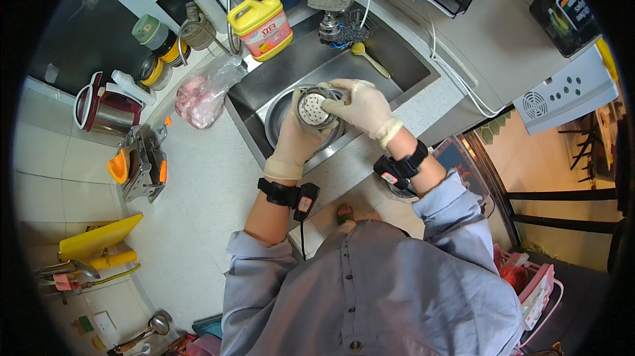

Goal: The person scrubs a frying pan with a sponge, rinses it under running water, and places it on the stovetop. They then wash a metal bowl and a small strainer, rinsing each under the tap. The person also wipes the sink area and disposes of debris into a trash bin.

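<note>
Over the sink, my gloved left hand [296, 140] is wrapped around a small round clear-walled container [314, 107]. A pale disc with dark holes or specks shows inside its rim; whether it is a lid or the contents, I cannot tell. My right hand [366, 108], also gloved, grips the container's right edge, with the thumb reaching over the disc. Directly below both hands, a round metal bowl [272, 125] sits in the stainless steel sink [317, 70], partly hidden by them.
A long-handled brush [372, 60] and a steel wool scourer [354, 33] lie in the sink. Behind it stands a yellow pump jug [262, 26]. Left are a plastic bag of pinkish meat [203, 93] and a metal slicer [144, 165] on the counter [198, 217].
</note>
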